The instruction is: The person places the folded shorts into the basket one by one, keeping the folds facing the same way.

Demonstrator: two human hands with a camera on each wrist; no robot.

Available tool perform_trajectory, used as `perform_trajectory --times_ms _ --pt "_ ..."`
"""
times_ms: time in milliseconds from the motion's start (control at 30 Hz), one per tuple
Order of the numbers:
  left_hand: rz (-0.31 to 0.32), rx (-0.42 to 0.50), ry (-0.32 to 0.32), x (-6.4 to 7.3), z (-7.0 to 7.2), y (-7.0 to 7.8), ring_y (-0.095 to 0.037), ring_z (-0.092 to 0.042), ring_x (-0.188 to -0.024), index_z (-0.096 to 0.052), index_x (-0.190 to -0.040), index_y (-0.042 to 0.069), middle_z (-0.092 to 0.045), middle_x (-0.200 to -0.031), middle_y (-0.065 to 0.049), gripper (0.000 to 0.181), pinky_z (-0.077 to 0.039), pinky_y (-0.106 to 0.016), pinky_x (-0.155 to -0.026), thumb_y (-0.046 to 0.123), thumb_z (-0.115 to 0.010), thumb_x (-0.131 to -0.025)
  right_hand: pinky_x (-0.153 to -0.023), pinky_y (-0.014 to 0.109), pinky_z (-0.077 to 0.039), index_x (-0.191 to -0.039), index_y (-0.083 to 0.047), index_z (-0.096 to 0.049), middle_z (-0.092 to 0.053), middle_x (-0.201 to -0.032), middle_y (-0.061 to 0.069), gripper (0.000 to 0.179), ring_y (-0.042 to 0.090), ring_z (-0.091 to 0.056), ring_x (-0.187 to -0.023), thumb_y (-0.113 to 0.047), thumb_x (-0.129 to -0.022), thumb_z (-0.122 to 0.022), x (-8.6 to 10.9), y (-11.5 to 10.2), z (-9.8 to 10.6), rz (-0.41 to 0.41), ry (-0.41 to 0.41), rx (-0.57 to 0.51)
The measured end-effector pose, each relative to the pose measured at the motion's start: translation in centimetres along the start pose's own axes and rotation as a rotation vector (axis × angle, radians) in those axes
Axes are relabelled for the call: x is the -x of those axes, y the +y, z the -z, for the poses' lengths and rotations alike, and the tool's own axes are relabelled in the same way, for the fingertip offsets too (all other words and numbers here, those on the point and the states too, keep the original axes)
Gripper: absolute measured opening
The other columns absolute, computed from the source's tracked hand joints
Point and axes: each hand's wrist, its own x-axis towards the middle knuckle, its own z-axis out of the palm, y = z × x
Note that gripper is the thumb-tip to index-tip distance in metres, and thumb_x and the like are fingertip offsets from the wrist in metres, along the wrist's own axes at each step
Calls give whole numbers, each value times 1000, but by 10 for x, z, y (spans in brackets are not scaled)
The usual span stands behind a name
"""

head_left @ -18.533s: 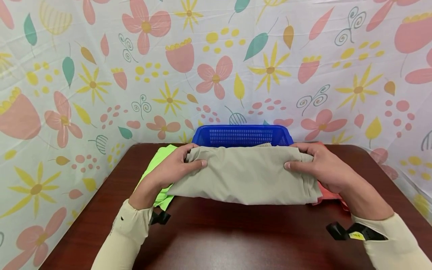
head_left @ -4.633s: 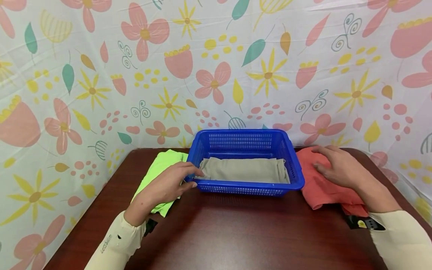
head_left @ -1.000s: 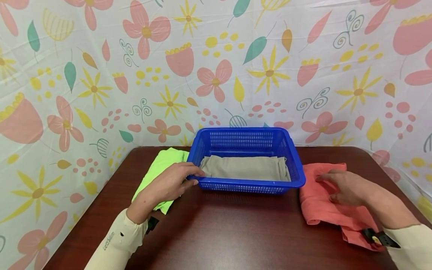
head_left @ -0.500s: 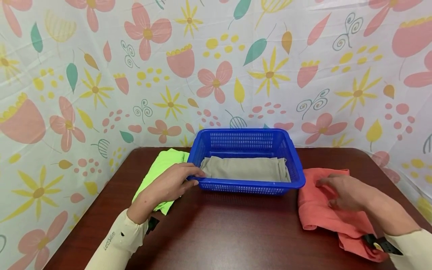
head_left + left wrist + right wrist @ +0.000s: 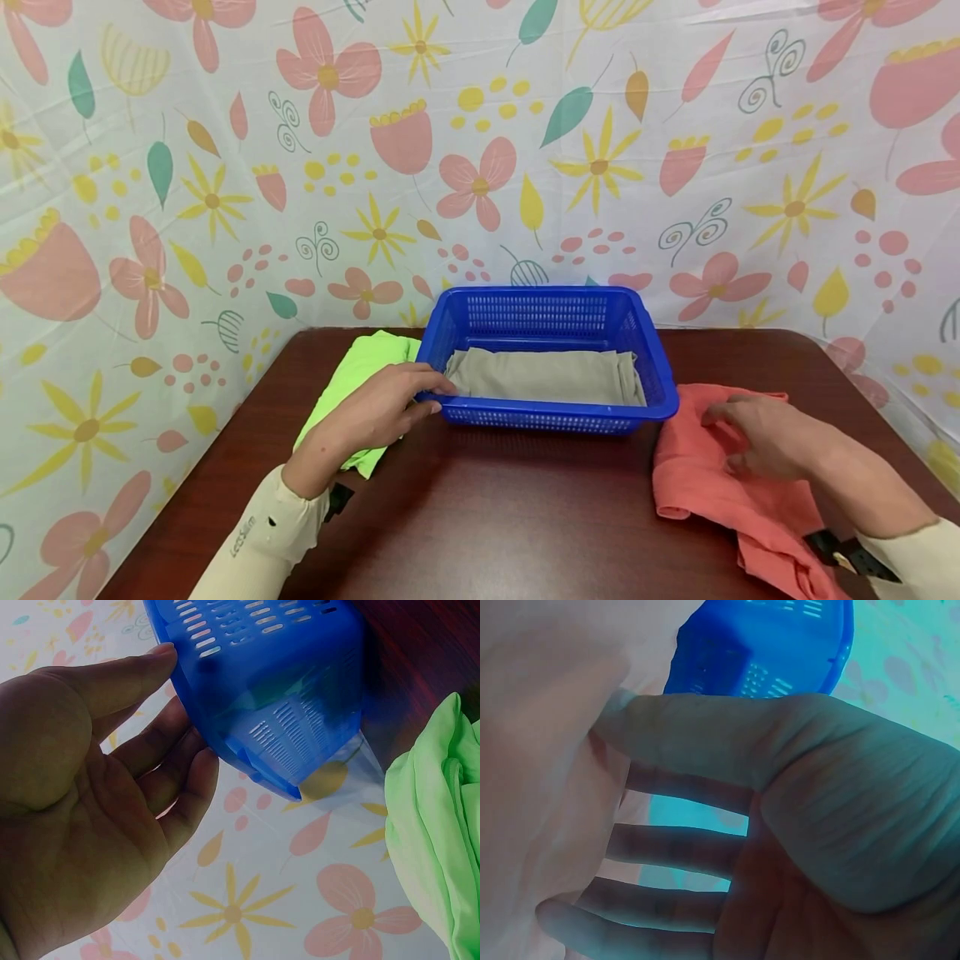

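Soft glare on the tabletop [image 5: 517,533]

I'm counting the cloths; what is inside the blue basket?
A folded beige cloth lies inside the blue basket; no other item shows. The front rim hides its near lower edge, and whatever may lie beneath the cloth is covered, so I cannot tell.
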Motion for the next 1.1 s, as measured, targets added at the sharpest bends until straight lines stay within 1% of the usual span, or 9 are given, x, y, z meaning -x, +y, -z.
perform_trajectory --times_ms 167,333,400,467,700,867,1100 --pt "2 5 0 0 1 0 -15 -68 -113 -76 -126 17 -74 -119 5 26 -57 -39 -99 9 -72 -102 -80 54 -60 -117 -6 -72 -67 -107 11 51 26 -65 -90 -20 -74 -96 0 -2 0 8 -17 -20" --pt "0 6 4 0 0 0 -15 -68 -113 -76 -126 17 -74 -119 5 26 -57 -40 -99 9 -72 -102 -82 54 -59 -115 -10 -72 -65 -106 7 49 27 -64 -92 -23 -75 -96 1 -5 -1 -5 -48 -30" --pt "-1 6 5 0 0 0 -15 -68 -113 -76 -126 17 -74 -119 5 26 -57 -39 -99 9 -72 -102 -82 53 -59 -114 -12 -72 -65 -105 4 48 26 -64 -93 -25 -74 -96 1 -6 -1 -7 -47 -31" --pt "-1 7 4 0 0 0 -15 -68 -113 -76 -126 18 -74 -118 5 26 -57 -39 -98 9 -72 -102 -79 51 -59 -113 -12 -72 -64 -103 4 47 25 -63 -90 -25 -74 -96 1 -6 -2 8 -41 -34" --pt "6 8 1 0 -1 -1 -15 -68 -112 -76 -126 18 -74 -119 5 26 -57 -39 -97 9 -72 -102 -77 47 -58 -112 -14 -72 -62 -100 0 47 20 -61 -87 -26 -74 -96 3 -11 -3 -1 -24 -17" --pt "6 9 -2 0 -1 -1 -14 -68 -112 -76 -126 18 -74 -119 5 26 -57 -38 -97 9 -71 -102 -73 42 -55 -111 -14 -71 -60 -96 0 47 19 -58 -83 -28 -74 -96 3 -15 -2 11 -25 0" --pt "5 8 -2 0 0 -1 -14 -68 -112 -76 -126 18 -74 -119 5 26 -57 -38 -98 10 -72 -102 -70 44 -53 -110 -14 -70 -57 -94 0 46 20 -56 -82 -32 -76 -95 3 -21 -3 -17 -56 6"
